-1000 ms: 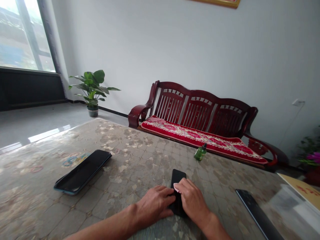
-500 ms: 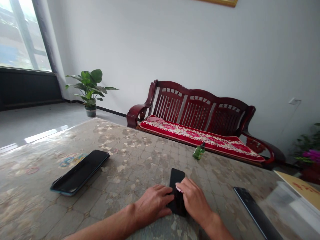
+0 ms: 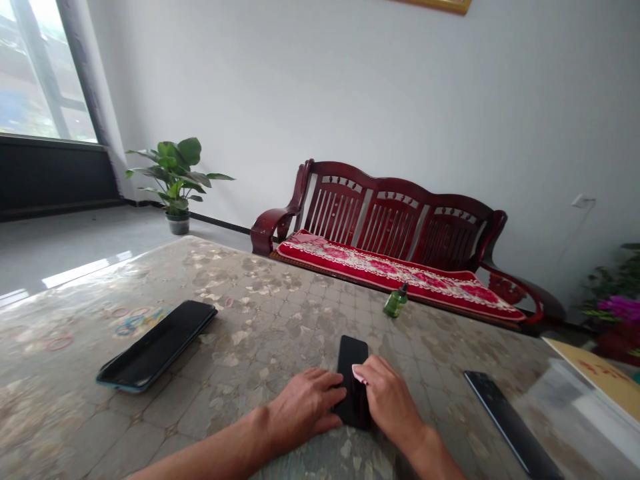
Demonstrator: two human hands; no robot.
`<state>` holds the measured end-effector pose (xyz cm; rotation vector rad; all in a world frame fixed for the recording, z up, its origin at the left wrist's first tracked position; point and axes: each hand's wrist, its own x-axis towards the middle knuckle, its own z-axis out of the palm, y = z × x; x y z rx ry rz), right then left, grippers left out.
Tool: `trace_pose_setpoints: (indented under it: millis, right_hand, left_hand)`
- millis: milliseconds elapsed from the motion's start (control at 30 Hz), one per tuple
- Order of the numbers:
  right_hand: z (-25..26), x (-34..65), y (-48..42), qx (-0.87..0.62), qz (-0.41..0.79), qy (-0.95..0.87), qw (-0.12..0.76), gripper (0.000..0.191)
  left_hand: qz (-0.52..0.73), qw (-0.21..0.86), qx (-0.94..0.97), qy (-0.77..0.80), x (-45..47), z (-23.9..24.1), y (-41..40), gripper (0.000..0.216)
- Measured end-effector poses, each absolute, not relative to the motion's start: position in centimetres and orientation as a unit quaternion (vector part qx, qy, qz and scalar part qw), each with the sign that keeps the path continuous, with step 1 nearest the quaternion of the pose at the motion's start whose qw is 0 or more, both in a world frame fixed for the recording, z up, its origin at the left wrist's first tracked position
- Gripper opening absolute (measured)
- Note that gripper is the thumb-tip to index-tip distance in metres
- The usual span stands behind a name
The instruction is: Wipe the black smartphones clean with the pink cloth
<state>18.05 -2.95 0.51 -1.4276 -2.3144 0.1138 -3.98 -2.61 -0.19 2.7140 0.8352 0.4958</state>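
A black smartphone (image 3: 354, 353) lies flat on the patterned table, screen up, between my two hands. My left hand (image 3: 307, 403) holds its left edge, with fingertips on the glass and the thumb by the lower side. Closed over the right part of the screen, my right hand (image 3: 393, 397) pinches a small pinkish-white cloth (image 3: 359, 375). Most of the cloth is hidden inside the fist. Beyond the phone stands a small green bottle (image 3: 396, 301) with a dark cap.
Left on the table (image 3: 260, 293) lies a larger dark phone-like device (image 3: 160, 345), with coloured rubber bands (image 3: 133, 321) behind it. A long black device (image 3: 510, 423) lies at right, near a clear box (image 3: 590, 393). A wooden bench (image 3: 390, 213) stands beyond the table.
The view has shifted very slightly. Both hands stay on the smartphone in nearly the same places, and the cloth remains pinched in my right hand.
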Motion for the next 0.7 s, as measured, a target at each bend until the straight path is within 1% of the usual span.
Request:
trace_pose_setpoints:
  millis: [133,300,533,633,700]
  right_hand:
    - [0.3,18.3,-1.7,-0.522,0.026,-0.823,0.222,0.042]
    - [0.3,18.8,0.5,-0.556,0.012,-0.798,0.232,0.040]
    - [0.6,18.4,-3.6,-0.523,0.030,-0.828,0.201,0.039]
    - [0.4,18.3,-4.3,-0.518,0.028,-0.828,0.211,0.040]
    - [0.1,18.4,-4.3,-0.517,0.027,-0.826,0.223,0.041]
  left_hand:
    - [0.166,0.129,0.935,0.287,-4.0,-0.1,-2.5,0.022]
    - [0.161,0.126,0.936,0.286,-4.0,0.0,-2.5,0.026]
    - [0.173,0.128,0.932,0.292,-4.0,-0.5,-2.5,0.029]
    - [0.177,0.129,0.930,0.294,-4.0,-0.6,-2.5,0.030]
    - [0.182,0.133,0.929,0.294,-4.0,-0.5,-2.4,0.027]
